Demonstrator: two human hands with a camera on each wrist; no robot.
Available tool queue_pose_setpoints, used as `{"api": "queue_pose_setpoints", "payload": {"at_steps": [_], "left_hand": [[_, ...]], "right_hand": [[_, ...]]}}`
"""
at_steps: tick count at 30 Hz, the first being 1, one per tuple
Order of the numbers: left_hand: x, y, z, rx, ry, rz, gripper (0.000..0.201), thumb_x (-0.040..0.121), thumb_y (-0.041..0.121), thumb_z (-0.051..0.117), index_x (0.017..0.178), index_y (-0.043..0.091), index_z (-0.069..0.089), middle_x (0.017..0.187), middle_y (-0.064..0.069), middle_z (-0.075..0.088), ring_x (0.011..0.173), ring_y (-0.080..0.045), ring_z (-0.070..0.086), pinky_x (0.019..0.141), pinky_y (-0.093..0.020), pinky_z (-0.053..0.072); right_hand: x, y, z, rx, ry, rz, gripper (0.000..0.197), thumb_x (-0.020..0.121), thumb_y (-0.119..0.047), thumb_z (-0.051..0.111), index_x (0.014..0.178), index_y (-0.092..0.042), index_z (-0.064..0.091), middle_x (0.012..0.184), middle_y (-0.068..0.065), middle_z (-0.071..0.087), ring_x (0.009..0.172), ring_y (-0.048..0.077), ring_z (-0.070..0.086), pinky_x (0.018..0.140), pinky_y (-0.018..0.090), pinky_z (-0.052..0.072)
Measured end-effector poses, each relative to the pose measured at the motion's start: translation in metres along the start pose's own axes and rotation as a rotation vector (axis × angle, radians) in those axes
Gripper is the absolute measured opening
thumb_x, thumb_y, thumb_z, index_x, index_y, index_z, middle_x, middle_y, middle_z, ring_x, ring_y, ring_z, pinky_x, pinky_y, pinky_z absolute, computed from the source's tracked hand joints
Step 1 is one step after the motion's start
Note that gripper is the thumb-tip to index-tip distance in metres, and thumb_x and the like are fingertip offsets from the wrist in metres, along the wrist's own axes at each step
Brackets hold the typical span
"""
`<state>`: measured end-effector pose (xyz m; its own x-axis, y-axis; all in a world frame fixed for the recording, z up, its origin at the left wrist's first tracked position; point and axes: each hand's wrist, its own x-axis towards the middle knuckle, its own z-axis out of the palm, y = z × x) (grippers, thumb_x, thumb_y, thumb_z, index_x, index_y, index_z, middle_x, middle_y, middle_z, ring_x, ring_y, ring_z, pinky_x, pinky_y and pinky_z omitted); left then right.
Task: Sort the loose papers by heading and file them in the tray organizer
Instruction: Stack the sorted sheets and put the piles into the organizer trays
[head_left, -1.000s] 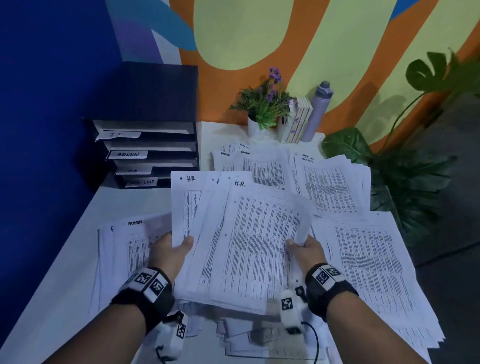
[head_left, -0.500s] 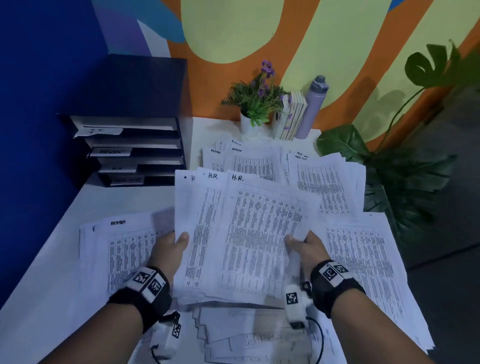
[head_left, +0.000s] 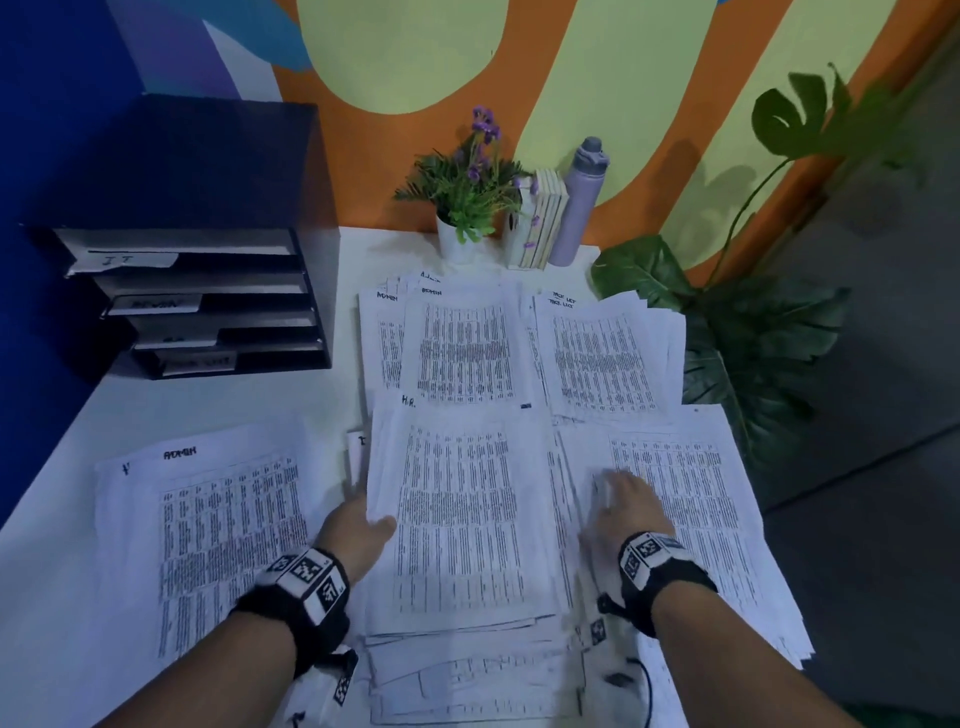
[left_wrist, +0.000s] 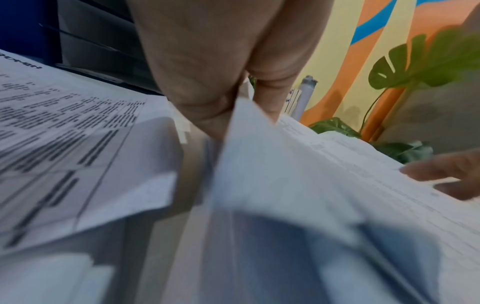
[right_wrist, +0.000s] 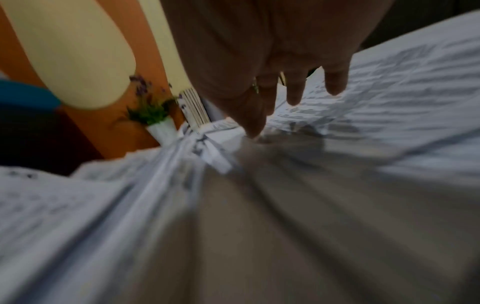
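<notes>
A stack of printed sheets headed "H.R." (head_left: 462, 509) lies on the white table (head_left: 208, 410) in front of me. My left hand (head_left: 363, 525) grips its left edge, thumb on top, fingers under; the left wrist view shows the thumb (left_wrist: 270, 82) pinching the H.R. stack (left_wrist: 259, 164). My right hand (head_left: 623, 499) is off that stack, fingers straight, over a paper pile at the right (head_left: 691, 493); in the right wrist view the fingertips (right_wrist: 254, 127) touch paper. The black tray organizer (head_left: 208, 301), labelled "IT" and "ADMIN", stands at the back left.
An "ADMIN" pile (head_left: 223, 519) lies at the left, another ADMIN pile (head_left: 457, 348) and a "TASK LIST" pile (head_left: 602, 358) behind. A potted flower (head_left: 462, 208), books (head_left: 540, 223) and a lilac bottle (head_left: 582, 202) stand at the wall. A large leafy plant (head_left: 753, 353) is beyond the right edge.
The fanned H.R. sheets held up by both hands have been gathered and lowered onto the table. My right hand has let go and moved right over the neighbouring pile.
</notes>
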<state>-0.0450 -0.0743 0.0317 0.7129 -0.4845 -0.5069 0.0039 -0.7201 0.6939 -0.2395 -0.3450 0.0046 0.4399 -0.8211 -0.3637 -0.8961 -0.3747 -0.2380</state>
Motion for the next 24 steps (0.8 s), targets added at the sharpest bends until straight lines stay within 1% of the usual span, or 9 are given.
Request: {"api": "queue_pose_setpoints", "payload": {"at_steps": [3, 5, 7, 11, 15, 17, 20, 22, 24], "left_hand": [[0.002, -0.006, 0.001, 0.013, -0.023, -0.005, 0.050, 0.099, 0.017, 0.052, 0.146, 0.014, 0.037, 0.135, -0.010, 0.058, 0.110, -0.025, 0.059, 0.091, -0.029, 0.046], [0.003, -0.009, 0.000, 0.026, -0.034, -0.006, 0.048, 0.098, 0.016, 0.052, 0.145, 0.014, 0.039, 0.133, -0.010, 0.059, 0.105, -0.023, 0.058, 0.092, -0.030, 0.046], [0.003, -0.012, -0.001, 0.032, -0.039, -0.019, 0.048, 0.098, 0.017, 0.053, 0.144, 0.013, 0.040, 0.131, -0.010, 0.059, 0.107, -0.024, 0.059, 0.094, -0.033, 0.047], [0.001, -0.017, -0.002, 0.055, -0.057, -0.006, 0.047, 0.098, 0.015, 0.052, 0.144, 0.014, 0.040, 0.132, -0.010, 0.058, 0.111, -0.026, 0.059, 0.094, -0.034, 0.049], [-0.001, -0.019, -0.002, -0.023, -0.024, 0.007, 0.042, 0.098, 0.010, 0.051, 0.139, 0.014, 0.049, 0.126, -0.010, 0.063, 0.104, -0.027, 0.060, 0.094, -0.035, 0.048], [-0.003, -0.014, -0.003, -0.062, -0.003, 0.010, 0.035, 0.099, 0.011, 0.050, 0.134, 0.011, 0.052, 0.122, -0.010, 0.063, 0.099, -0.026, 0.060, 0.091, -0.034, 0.048], [-0.008, 0.002, -0.002, -0.170, 0.036, 0.066, 0.030, 0.100, 0.012, 0.049, 0.130, 0.012, 0.054, 0.117, -0.002, 0.060, 0.108, -0.025, 0.057, 0.096, -0.034, 0.043], [-0.013, 0.016, 0.002, -0.269, 0.006, 0.116, 0.031, 0.101, 0.012, 0.049, 0.132, 0.012, 0.053, 0.116, 0.002, 0.058, 0.116, -0.022, 0.054, 0.099, -0.031, 0.038], [-0.016, 0.026, 0.007, -0.408, -0.085, 0.157, 0.034, 0.102, 0.021, 0.050, 0.135, 0.014, 0.052, 0.124, 0.005, 0.059, 0.122, -0.019, 0.053, 0.105, -0.033, 0.037]], "right_hand": [[-0.008, 0.017, 0.006, -0.060, -0.158, 0.034, 0.040, 0.079, -0.026, 0.052, 0.120, -0.026, 0.056, 0.155, -0.005, 0.028, 0.139, 0.025, 0.035, 0.111, 0.050, 0.035], [-0.017, 0.022, 0.010, -0.041, -0.120, 0.046, 0.029, 0.087, -0.032, 0.045, 0.110, -0.026, 0.060, 0.151, -0.004, 0.035, 0.132, 0.026, 0.043, 0.107, 0.047, 0.039], [-0.025, 0.026, 0.013, -0.032, -0.054, 0.035, 0.033, 0.094, -0.036, 0.035, 0.107, -0.021, 0.062, 0.143, -0.001, 0.045, 0.123, 0.024, 0.049, 0.104, 0.041, 0.042], [-0.038, 0.033, 0.017, -0.032, 0.005, 0.026, 0.033, 0.097, -0.034, 0.039, 0.103, -0.017, 0.066, 0.124, 0.002, 0.054, 0.097, 0.022, 0.055, 0.095, 0.035, 0.048], [-0.049, 0.021, 0.002, -0.064, -0.100, 0.156, 0.037, 0.095, -0.036, 0.036, 0.120, -0.024, 0.061, 0.132, 0.004, 0.047, 0.116, 0.028, 0.052, 0.100, 0.046, 0.043], [-0.055, 0.005, -0.006, -0.020, -0.034, 0.148, 0.043, 0.094, -0.044, 0.038, 0.132, -0.030, 0.051, 0.140, 0.002, 0.042, 0.128, 0.028, 0.044, 0.107, 0.050, 0.036], [-0.065, -0.032, -0.010, 0.537, -0.069, 0.011, 0.058, 0.096, -0.039, 0.053, 0.148, -0.024, 0.034, 0.150, 0.004, 0.035, 0.137, 0.025, 0.036, 0.108, 0.038, 0.034], [-0.070, -0.052, -0.012, 0.923, -0.224, -0.031, 0.062, 0.092, -0.022, 0.064, 0.146, -0.024, 0.032, 0.141, 0.000, 0.044, 0.130, 0.024, 0.046, 0.091, 0.028, 0.046], [-0.069, -0.062, -0.018, 0.990, -0.183, -0.042, 0.048, 0.091, -0.008, 0.063, 0.133, -0.021, 0.044, 0.124, 0.000, 0.058, 0.115, 0.023, 0.058, 0.077, 0.023, 0.049]]}}
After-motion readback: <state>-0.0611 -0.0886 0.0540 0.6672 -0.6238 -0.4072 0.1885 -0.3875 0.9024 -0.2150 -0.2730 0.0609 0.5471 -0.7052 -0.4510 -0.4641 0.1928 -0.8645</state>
